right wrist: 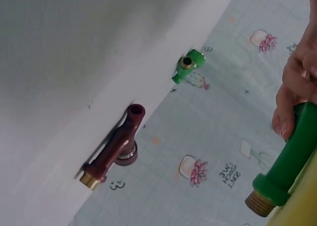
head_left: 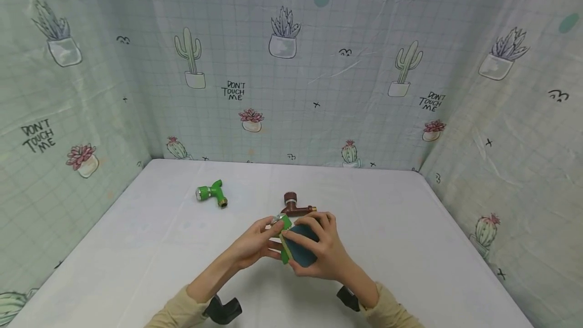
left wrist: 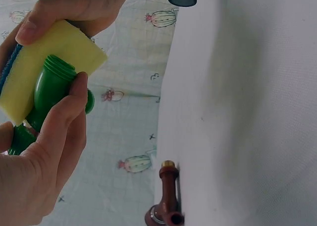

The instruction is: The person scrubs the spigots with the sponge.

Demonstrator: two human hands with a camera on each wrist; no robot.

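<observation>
In the head view my left hand (head_left: 250,246) grips a green plastic tap (left wrist: 50,92) above the table, thumb and fingers on either side of its body. The tap has a threaded green spout and a brass threaded end (right wrist: 260,203). My right hand (head_left: 331,251) holds a sponge (head_left: 300,251) with a dark blue scouring face and a yellow foam side. That yellow foam (left wrist: 69,42) lies against the tap in the left wrist view. The right hand's fingers wrap the sponge's edges, and the sponge hides part of the tap.
A brown tap (head_left: 298,211) with a brass end lies on the white table (head_left: 391,237) just beyond the hands. Farther left lies another green tap (head_left: 211,192). Patterned cloth walls (head_left: 282,85) stand at the back and both sides.
</observation>
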